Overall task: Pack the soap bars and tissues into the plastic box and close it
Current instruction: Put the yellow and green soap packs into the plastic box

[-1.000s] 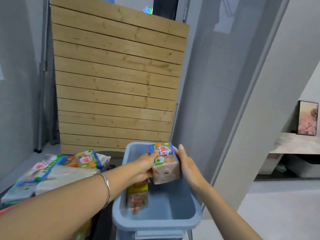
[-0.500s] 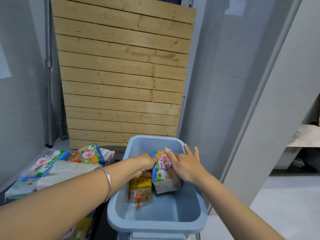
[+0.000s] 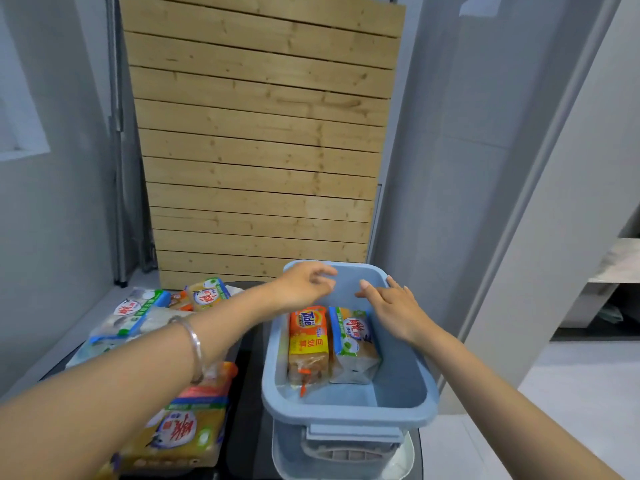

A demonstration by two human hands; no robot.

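Reaches in with the left arm (image 3: 138, 375) from 8 o'clock toward the middle of the view, forearm bare and nearly straight. Holds the left hand (image 3: 304, 289) palm down, fingers loosely curled, gripping nothing. Enters with the right arm (image 3: 502, 403) from 5 o'clock. Spreads the right hand (image 3: 391, 310) flat, palm down, fingers straight, pointing to 10 o'clock toward the left hand, fingertips near but apart.

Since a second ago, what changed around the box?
Both hands lowered the blue-and-green wrapped soap pack into the pale blue plastic box, beside the orange Tide soap pack, and let go. The left hand and right hand now hover empty above them. The orange pack and the pile of packs left of the box stayed put.
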